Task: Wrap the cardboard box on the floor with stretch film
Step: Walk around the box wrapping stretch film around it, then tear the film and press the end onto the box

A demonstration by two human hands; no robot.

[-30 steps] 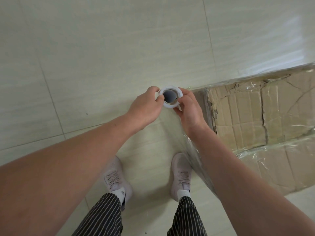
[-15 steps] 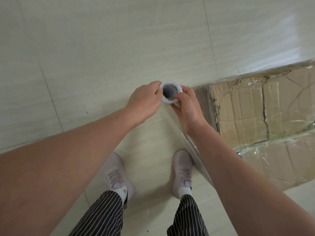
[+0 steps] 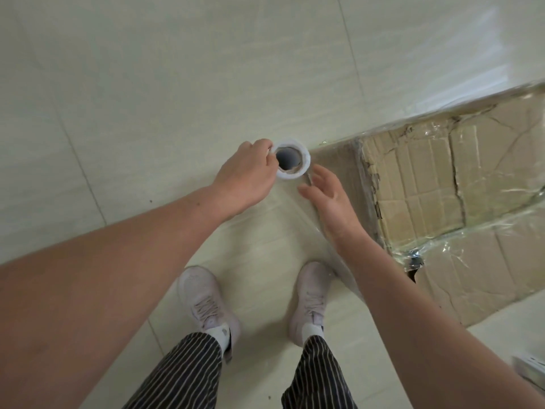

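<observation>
The stretch film roll [image 3: 305, 169] is seen end-on, a white ring with a dark hollow core, held upright in front of me. My left hand [image 3: 246, 175] grips its left side with curled fingers. My right hand [image 3: 328, 199] hovers just below and right of the roll, fingers spread and relaxed, off the roll. A sheet of clear film [image 3: 298, 219] stretches from the roll down past my right wrist to the cardboard box [image 3: 460, 184]. The worn brown box lies on the floor at right, partly covered in shiny film.
Pale tiled floor [image 3: 177, 84] lies all around, with wide room to the left and ahead. My two feet in light sneakers [image 3: 206, 299] stand just left of the box's near corner. A small white object [image 3: 530, 370] shows at the lower right edge.
My right hand has let go of the roll and opened, dropping slightly below it. My left hand still holds the roll, and the view has shifted a little.
</observation>
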